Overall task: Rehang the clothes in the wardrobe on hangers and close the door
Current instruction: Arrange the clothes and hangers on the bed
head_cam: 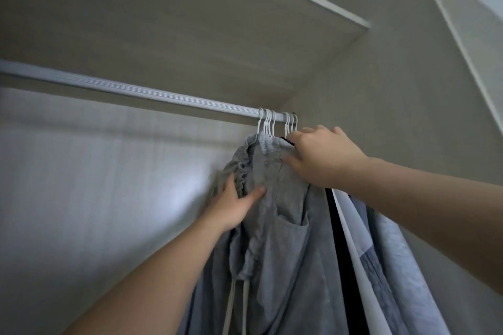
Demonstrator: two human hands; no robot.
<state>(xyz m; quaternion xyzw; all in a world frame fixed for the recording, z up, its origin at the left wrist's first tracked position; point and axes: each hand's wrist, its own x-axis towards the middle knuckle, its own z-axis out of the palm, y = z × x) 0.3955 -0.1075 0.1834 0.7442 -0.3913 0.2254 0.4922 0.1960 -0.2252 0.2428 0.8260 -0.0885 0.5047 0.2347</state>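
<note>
- Along the upper left, the rail (130,88) runs rightward to white hangers (275,124) bunched at its right end.
- Left hand (234,207) pinches the gathered waistband of the grey trousers (275,226), thumb in front, fingers hidden behind the fabric.
- Grey trousers hang just below the hooks, long axis vertical, drawstring down. The legs are cut off at the bottom edge.
- Which hook carries them cannot be determined.
- Right hand (318,158), the nearer to the hooks, clasps the trousers' top edge, thumb on the front, fingers over the top, fingertips hidden.
- Other clothes (381,266) hang touching on the right.
- A pale panel (484,35) at far right is judged to be the open door.
</note>
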